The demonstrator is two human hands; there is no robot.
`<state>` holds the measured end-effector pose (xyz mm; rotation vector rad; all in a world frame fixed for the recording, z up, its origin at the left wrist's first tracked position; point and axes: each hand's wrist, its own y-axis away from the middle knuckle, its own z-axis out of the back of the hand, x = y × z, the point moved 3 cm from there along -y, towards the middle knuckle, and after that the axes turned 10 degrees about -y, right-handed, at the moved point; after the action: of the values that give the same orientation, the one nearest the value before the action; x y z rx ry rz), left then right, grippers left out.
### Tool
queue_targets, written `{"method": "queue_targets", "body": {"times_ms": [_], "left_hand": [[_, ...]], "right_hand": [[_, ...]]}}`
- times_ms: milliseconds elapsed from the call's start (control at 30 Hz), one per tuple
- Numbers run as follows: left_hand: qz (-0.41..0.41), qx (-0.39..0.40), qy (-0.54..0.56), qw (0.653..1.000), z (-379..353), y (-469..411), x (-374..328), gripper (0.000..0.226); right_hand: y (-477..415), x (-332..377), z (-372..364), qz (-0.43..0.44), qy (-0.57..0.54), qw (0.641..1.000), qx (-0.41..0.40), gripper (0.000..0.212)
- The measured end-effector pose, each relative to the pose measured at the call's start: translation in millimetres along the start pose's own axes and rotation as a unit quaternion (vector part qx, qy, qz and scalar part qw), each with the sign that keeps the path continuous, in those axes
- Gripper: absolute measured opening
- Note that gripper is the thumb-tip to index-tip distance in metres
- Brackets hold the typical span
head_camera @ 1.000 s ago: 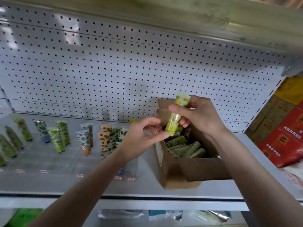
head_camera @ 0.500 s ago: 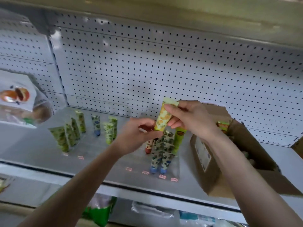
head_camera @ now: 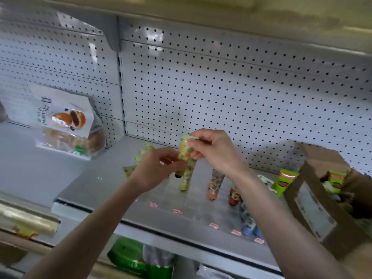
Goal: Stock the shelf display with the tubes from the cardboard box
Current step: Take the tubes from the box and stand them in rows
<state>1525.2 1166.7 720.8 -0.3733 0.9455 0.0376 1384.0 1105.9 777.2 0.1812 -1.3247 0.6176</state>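
both hands hold one yellow tube [head_camera: 184, 153] in the air, above the grey shelf [head_camera: 96, 178] and in front of the white pegboard wall [head_camera: 221, 87]. the right hand [head_camera: 213, 152] pinches the flat upper end of the tube between thumb and fingers. the left hand [head_camera: 155, 170] has its fingers curled around the lower part, near the dark cap [head_camera: 178, 175]. the tube is almost upright, only a little tilted, with the cap down, and it does not touch the shelf.

on the shelf under the hands more tubes stand on their caps: a pale green tube [head_camera: 186, 180] just behind the held one, a tube with an orange cap [head_camera: 215, 184] to its right, then a tube with a red cap [head_camera: 234, 196], and blue tubes [head_camera: 248, 220] nearer to the front edge. some pale tubes [head_camera: 141, 156] are partly hidden behind the left hand. small pink labels [head_camera: 177, 211] lie along the front of the shelf.

the cardboard box [head_camera: 314, 210] stands on the right end of the shelf, open at the top, with green and orange tubes [head_camera: 336, 180] inside. one bright green tube [head_camera: 285, 181] stands just beside its left wall. on the left section a bread package [head_camera: 66, 121] leans against the wall. the picture is blurred.
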Motion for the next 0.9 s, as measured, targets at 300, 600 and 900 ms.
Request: {"method": "queue_targets", "body": {"times_ms": [300, 600, 900], "left_hand": [[-0.007, -0.052, -0.066, 0.996, 50, -19, 40, 0.019], [-0.002, -0.02, -0.144, 0.989, 64, -41, 51, 0.008], [0.015, -0.009, -0.163, 0.986, 66, -59, 59, 0.01]], "right_hand": [[-35, -6, -51, 0.007, 0.006, 1.0, -0.006, 0.015], [-61, -22, -68, -0.002, 0.039, 0.999, -0.026, 0.004], [-80, -41, -74, -0.017, 0.121, 0.992, 0.004, 0.007]]}}
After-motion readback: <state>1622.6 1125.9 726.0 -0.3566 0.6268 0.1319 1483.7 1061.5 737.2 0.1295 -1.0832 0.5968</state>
